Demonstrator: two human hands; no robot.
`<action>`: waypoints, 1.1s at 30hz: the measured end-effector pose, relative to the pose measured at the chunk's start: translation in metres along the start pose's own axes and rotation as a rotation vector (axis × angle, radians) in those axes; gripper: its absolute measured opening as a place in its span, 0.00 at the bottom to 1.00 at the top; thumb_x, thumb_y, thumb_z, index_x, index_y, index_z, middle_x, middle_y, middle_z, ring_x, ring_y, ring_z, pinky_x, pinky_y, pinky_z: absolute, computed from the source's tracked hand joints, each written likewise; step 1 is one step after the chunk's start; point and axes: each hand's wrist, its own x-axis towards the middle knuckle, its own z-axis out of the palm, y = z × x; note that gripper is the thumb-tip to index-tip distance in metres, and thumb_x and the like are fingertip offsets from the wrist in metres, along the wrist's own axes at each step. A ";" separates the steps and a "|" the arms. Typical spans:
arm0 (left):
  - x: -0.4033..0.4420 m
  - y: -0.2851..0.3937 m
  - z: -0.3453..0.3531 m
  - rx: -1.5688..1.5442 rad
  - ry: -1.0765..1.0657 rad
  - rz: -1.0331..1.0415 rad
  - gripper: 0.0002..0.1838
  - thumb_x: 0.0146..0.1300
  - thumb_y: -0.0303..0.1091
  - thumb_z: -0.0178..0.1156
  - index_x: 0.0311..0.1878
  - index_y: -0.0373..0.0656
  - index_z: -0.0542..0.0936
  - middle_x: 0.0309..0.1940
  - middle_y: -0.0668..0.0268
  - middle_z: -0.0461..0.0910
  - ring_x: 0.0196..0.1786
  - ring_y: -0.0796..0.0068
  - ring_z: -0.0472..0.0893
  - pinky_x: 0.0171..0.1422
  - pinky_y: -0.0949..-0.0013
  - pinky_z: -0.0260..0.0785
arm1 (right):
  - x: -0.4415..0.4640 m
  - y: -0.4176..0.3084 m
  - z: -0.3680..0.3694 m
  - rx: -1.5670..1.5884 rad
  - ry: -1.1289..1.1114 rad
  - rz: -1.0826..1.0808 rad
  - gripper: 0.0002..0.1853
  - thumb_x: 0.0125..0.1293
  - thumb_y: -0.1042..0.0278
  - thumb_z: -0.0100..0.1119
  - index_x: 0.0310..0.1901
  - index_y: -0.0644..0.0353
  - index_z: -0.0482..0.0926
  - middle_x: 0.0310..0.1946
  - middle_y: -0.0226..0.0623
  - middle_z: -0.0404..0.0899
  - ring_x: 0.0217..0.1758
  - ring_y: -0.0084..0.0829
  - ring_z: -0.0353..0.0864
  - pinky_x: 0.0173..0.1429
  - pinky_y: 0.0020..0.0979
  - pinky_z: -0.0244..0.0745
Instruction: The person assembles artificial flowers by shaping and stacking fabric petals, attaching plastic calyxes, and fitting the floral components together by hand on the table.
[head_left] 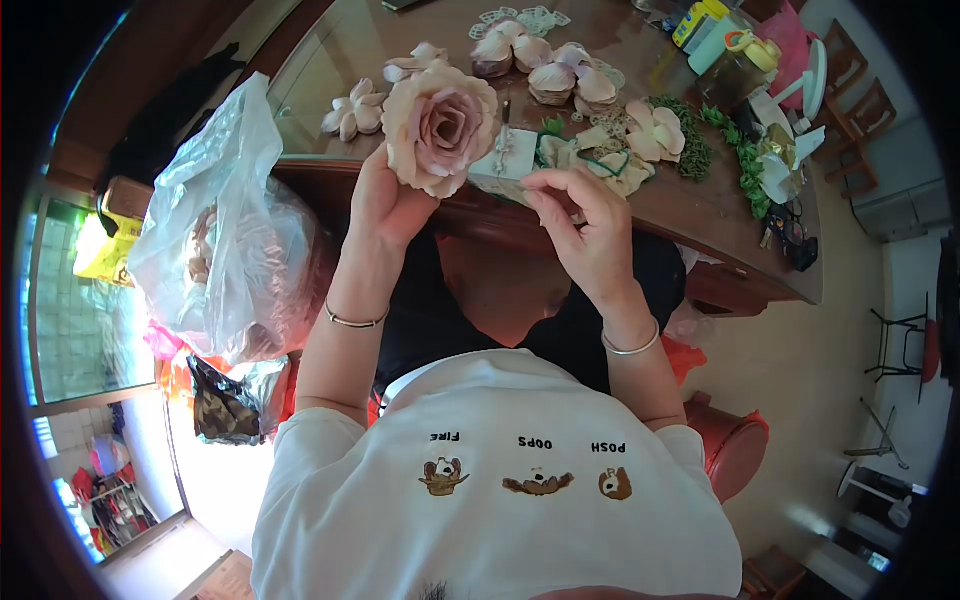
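Note:
My left hand (388, 207) is closed around the underside of a large artificial rose (443, 128), pale cream outside and dusty pink in the middle, facing up. Its stem or base is hidden behind the petals. My right hand (590, 228) has thumb and index finger bent close together at the front edge of the table, by a small white box (510, 155). Whether anything thin is between those fingertips I cannot make out. A slim dark-tipped tool (505, 113) stands at the box. Just beyond my right fingers lie cream fabric petals with green edging (605, 168).
Stacked petals (555, 82) and loose petal clusters (355, 110) lie on the wooden table (340, 60). Green artificial foliage (690, 140), a yellow-lidded jar (738, 70) and keys (768, 238) are at right. A full plastic bag (225, 230) stands at left; a red bucket (730, 450) is on the floor.

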 end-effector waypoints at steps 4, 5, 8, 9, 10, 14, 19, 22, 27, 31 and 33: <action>-0.026 0.007 0.012 0.095 0.046 0.069 0.18 0.71 0.33 0.47 0.60 0.34 0.72 0.53 0.57 0.78 0.53 0.65 0.78 0.52 0.59 0.73 | 0.009 -0.010 0.010 -0.058 -0.026 -0.145 0.08 0.58 0.84 0.59 0.39 0.64 0.80 0.29 0.30 0.76 0.24 0.20 0.71 0.30 0.19 0.65; -0.039 0.010 0.030 0.146 0.113 0.157 0.17 0.72 0.33 0.47 0.58 0.35 0.73 0.51 0.58 0.79 0.50 0.68 0.79 0.50 0.63 0.73 | 0.008 -0.009 0.013 -0.061 -0.046 -0.116 0.07 0.59 0.84 0.59 0.39 0.64 0.80 0.29 0.30 0.76 0.25 0.20 0.70 0.30 0.19 0.65; -0.076 0.053 0.022 0.172 -0.021 0.309 0.19 0.71 0.33 0.47 0.60 0.33 0.71 0.53 0.55 0.77 0.54 0.66 0.77 0.55 0.66 0.72 | 0.004 0.003 0.024 -0.010 -0.088 -0.098 0.07 0.58 0.84 0.60 0.38 0.63 0.80 0.29 0.29 0.76 0.24 0.21 0.68 0.29 0.21 0.62; -0.092 0.079 0.009 0.149 -0.245 0.324 0.21 0.71 0.32 0.48 0.64 0.32 0.68 0.58 0.52 0.75 0.59 0.62 0.76 0.60 0.64 0.71 | 0.004 0.006 0.028 0.013 -0.077 -0.086 0.08 0.57 0.84 0.60 0.37 0.62 0.80 0.28 0.29 0.75 0.22 0.22 0.65 0.27 0.22 0.60; -0.113 0.113 -0.003 0.278 -0.226 0.410 0.21 0.71 0.32 0.48 0.63 0.32 0.68 0.58 0.52 0.75 0.59 0.63 0.76 0.61 0.64 0.71 | 0.004 0.007 0.032 0.027 -0.091 -0.095 0.08 0.57 0.84 0.60 0.37 0.62 0.80 0.28 0.29 0.75 0.22 0.22 0.65 0.27 0.22 0.60; -0.152 0.189 0.018 0.814 0.456 0.921 0.18 0.72 0.38 0.49 0.55 0.34 0.76 0.47 0.57 0.80 0.48 0.71 0.79 0.52 0.72 0.70 | 0.001 0.010 0.040 -0.006 -0.154 -0.101 0.07 0.58 0.84 0.60 0.37 0.62 0.79 0.29 0.29 0.76 0.23 0.22 0.66 0.27 0.23 0.61; -0.183 0.191 -0.010 1.536 1.051 0.904 0.27 0.71 0.48 0.52 0.66 0.39 0.70 0.54 0.57 0.77 0.59 0.62 0.75 0.64 0.60 0.66 | -0.004 0.017 0.047 0.001 -0.151 -0.075 0.07 0.58 0.83 0.59 0.37 0.62 0.79 0.30 0.30 0.77 0.23 0.23 0.68 0.27 0.23 0.62; -0.178 0.158 -0.009 1.641 0.943 0.730 0.27 0.67 0.49 0.58 0.65 0.45 0.72 0.54 0.60 0.77 0.60 0.64 0.74 0.65 0.63 0.64 | -0.011 0.024 0.043 -0.098 -0.152 -0.006 0.07 0.59 0.82 0.59 0.38 0.62 0.79 0.31 0.30 0.77 0.23 0.25 0.69 0.29 0.25 0.64; -0.148 0.102 -0.012 2.416 0.677 0.843 0.23 0.61 0.39 0.63 0.60 0.47 0.76 0.56 0.62 0.78 0.58 0.61 0.75 0.64 0.64 0.65 | -0.020 0.039 0.037 -0.132 -0.114 0.001 0.06 0.59 0.81 0.60 0.37 0.61 0.80 0.29 0.30 0.77 0.24 0.25 0.69 0.29 0.25 0.63; -0.135 0.124 -0.039 2.663 0.633 0.961 0.22 0.58 0.31 0.61 0.58 0.46 0.77 0.52 0.63 0.81 0.53 0.56 0.78 0.59 0.60 0.69 | -0.022 0.048 0.025 -0.189 -0.073 0.008 0.06 0.59 0.80 0.60 0.37 0.61 0.80 0.28 0.29 0.76 0.24 0.25 0.68 0.29 0.24 0.63; -0.133 0.156 -0.060 2.677 0.872 0.816 0.23 0.58 0.29 0.61 0.59 0.46 0.76 0.51 0.63 0.82 0.52 0.56 0.78 0.57 0.59 0.71 | -0.023 0.050 0.014 -0.258 -0.023 0.038 0.05 0.59 0.78 0.61 0.37 0.60 0.79 0.28 0.30 0.75 0.25 0.29 0.71 0.31 0.27 0.65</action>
